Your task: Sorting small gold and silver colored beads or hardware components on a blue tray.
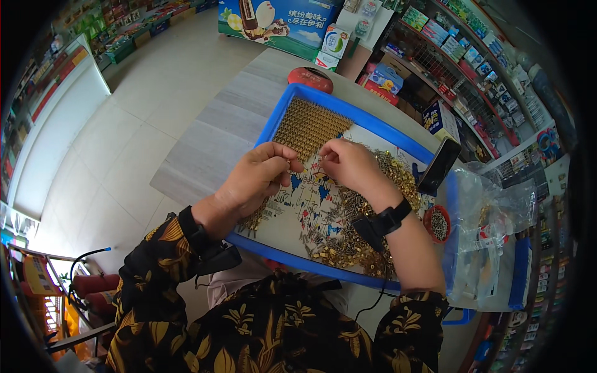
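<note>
"Where are the small metal parts?"

"In the blue tray (286,258), across the centre of the frame, on the grey table (217,118). Brass-coloured pieces (311,124) stand in tight rows in the tray's upper-left part, just above the hands. Loose gold-coloured fittings (398,177) and silver screws (357,208) lie heaped right of centre, some under the right forearm. A red bowl (426,219) of more screws sits at the right of the tray, below the upright phone (440,166)."

"And the hands?"

"The left hand (255,177) is at centre, by the lower edge of the rows. Its thumb and index finger are drawn together; I can't tell whether a part is between them. The right hand (354,165) is just beside it, between the rows and the heap, apart from the left. Its fingers are curled inward, and the hand itself hides whether they grasp anything."

"Which step is in hand, then?"

"I'd judge it to be fine fingertip work with single small parts, both hands near each other above the tray."

"What would the next move call for?"

"A light, exact pinch, I think, and wrists kept high: a low sleeve or dangling strap could upset the rows or drag the heap."
</note>
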Available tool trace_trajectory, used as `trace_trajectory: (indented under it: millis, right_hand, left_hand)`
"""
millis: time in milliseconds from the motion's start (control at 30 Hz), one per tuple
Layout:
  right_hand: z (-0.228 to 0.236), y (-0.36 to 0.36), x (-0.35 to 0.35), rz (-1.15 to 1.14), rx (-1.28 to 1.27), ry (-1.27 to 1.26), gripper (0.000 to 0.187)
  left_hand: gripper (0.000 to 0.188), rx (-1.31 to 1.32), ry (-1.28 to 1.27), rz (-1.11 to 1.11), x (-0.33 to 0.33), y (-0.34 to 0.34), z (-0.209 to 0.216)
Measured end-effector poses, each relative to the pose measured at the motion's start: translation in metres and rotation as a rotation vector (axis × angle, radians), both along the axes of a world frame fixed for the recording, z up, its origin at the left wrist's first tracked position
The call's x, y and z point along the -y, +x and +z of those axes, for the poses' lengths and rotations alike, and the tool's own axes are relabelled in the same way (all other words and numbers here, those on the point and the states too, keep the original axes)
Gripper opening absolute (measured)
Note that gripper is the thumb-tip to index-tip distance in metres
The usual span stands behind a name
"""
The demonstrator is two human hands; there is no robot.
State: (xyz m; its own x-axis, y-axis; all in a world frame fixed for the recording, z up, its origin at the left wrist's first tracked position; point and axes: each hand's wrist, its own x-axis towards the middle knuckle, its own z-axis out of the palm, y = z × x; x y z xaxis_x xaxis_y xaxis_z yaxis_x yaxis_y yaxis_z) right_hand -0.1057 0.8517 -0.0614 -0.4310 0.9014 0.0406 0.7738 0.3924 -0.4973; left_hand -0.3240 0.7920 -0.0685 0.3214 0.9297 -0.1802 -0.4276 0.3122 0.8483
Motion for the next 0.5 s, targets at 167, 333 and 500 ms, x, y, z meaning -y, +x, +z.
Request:
trace_trajectory:
  millis: [167, 333, 500]
  right_hand:
    - [-0.008, -0.006, -0.004, -0.05, 0.031, 0.054, 0.017]
    - [-0.014, -0.004, -0.011, -0.084, 0.04, 0.086, 0.017]
    - [-0.019, -0.005, -0.013, -0.06, 0.082, 0.165, 0.016]
  left_hand:
    - [0.02, 0.013, 0.005, -0.002, 0.001, -0.006, -0.001]
    - [0.017, 0.088, 0.041, -0.013, -0.003, -0.011, -0.012]
    - [0.015, 0.041, 0.014, 0.026, 0.0, -0.001, 0.0]
